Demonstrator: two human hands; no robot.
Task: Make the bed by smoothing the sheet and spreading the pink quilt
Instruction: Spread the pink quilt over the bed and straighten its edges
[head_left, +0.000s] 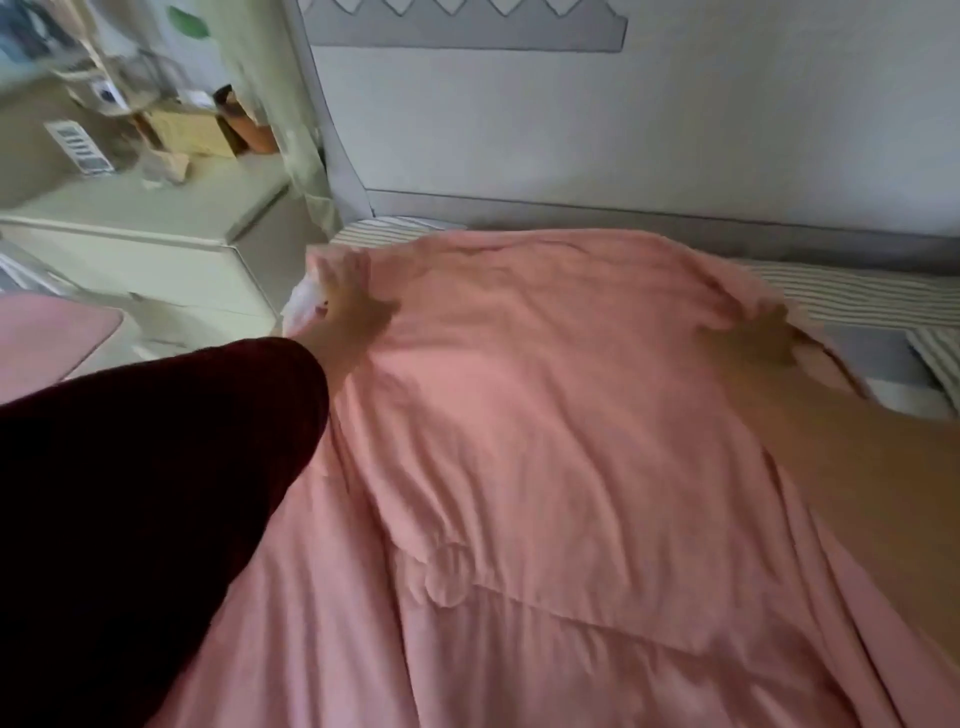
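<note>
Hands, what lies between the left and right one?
Only creased quilt lies between the left hand and the right hand, as the head view shows.

Both arms reach far forward. The left arm wears a dark maroon sleeve (156, 493); the left hand (347, 306) lies palm down, fingers stretched out. The right forearm (857, 467) is bare, the right hand (753, 338) flat with fingers spread.

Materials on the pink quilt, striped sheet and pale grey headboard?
Pink quilt: soft matte fabric, likely padded; it creases and shows stitched seams. Grey-and-white striped sheet: thin matte cloth, probably cotton; lies flat. Pale grey headboard: rigid, smooth, matte; painted board or upholstery, too blurred to tell.
</note>
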